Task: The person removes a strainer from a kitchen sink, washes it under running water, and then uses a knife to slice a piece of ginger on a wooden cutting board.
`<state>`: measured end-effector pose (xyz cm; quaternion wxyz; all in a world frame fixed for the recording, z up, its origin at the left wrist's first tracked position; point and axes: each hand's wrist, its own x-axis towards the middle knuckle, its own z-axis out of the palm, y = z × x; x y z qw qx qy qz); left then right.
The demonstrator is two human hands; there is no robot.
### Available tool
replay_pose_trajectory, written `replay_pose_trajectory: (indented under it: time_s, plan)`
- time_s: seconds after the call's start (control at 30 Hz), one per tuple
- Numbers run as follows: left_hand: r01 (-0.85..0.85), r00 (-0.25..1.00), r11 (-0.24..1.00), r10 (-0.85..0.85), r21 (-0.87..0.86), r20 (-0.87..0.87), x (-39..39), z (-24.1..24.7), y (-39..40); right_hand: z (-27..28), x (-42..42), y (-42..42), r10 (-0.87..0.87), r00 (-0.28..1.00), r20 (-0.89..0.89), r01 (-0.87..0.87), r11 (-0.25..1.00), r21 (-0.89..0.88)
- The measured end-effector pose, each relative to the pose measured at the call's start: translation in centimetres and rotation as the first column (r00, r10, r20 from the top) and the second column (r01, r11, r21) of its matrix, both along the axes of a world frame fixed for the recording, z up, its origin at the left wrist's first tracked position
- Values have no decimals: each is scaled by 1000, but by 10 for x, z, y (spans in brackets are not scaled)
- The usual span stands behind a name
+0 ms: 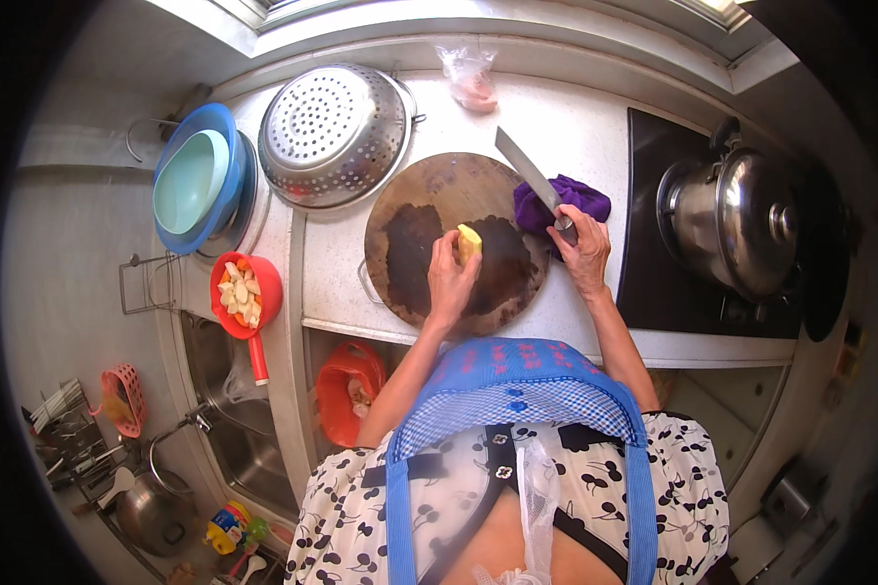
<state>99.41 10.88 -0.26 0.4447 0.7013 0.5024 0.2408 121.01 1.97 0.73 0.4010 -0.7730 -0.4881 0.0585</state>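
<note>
My left hand holds a small yellow piece of peeled food, perhaps ginger, between thumb and fingers over a round wooden chopping board. The board has dark, wet-looking patches. In my right hand is the handle of a kitchen knife; its blade points up and to the left, past the board's right edge. A crumpled purple cloth lies beside the board, partly behind the knife and my right hand.
An upturned steel colander, blue basin and red-handled strainer or scoop of cut vegetables stand left. A plastic bag lies behind the board. Right is a lidded steel pot on the black hob; the sink is lower left.
</note>
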Motion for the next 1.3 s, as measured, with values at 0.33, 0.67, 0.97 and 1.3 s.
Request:
replay_pose_trajectory:
  time_s: [0.33, 0.67, 0.97, 1.3]
  plan:
    - [-28, 1000, 1000, 28, 0, -8, -8, -1, 8, -10, 6, 19, 83, 980, -182, -67, 993, 92]
    - [16, 997, 987, -2, 161, -84, 1, 7, 7, 67, 46, 89, -40, 930, 366, -67, 959, 275]
    - [76, 993, 959, -48, 272, -109, 8, 10, 8, 33, -61, -24, 151, 900, -409, -206, 974, -94]
    - [29, 999, 966, -22, 256, -33, 10, 4, 10, 36, -78, -48, 250, 920, -302, -329, 911, -248]
